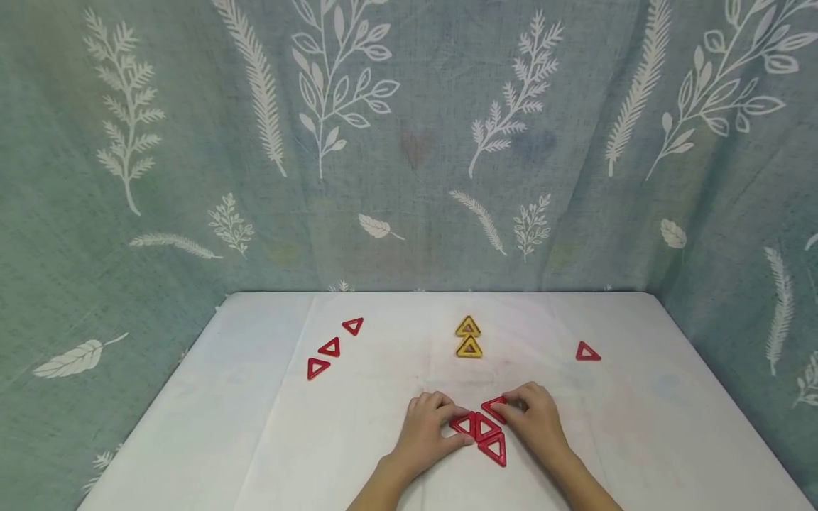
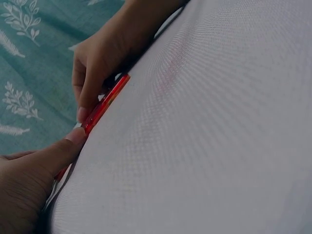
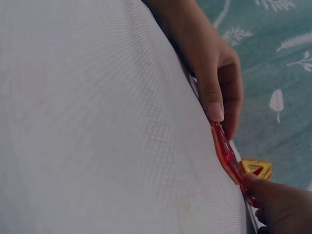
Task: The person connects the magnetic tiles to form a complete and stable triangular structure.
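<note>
Near the front of the table, my left hand pinches a red open-centred triangle tile between thumb and fingers. Its straight side lies along a middle red triangle, and a lower red triangle adjoins that one toward me. My right hand pinches another red triangle at the upper right of this cluster, close beside the middle tile. In the left wrist view the red tiles appear edge-on between both hands. The right wrist view shows red tiles low along the white cloth.
Two yellow triangles stand one behind the other at the back middle of the white table. Three loose red triangles lie at the back left, and one red triangle at the right. A leaf-patterned curtain hangs behind.
</note>
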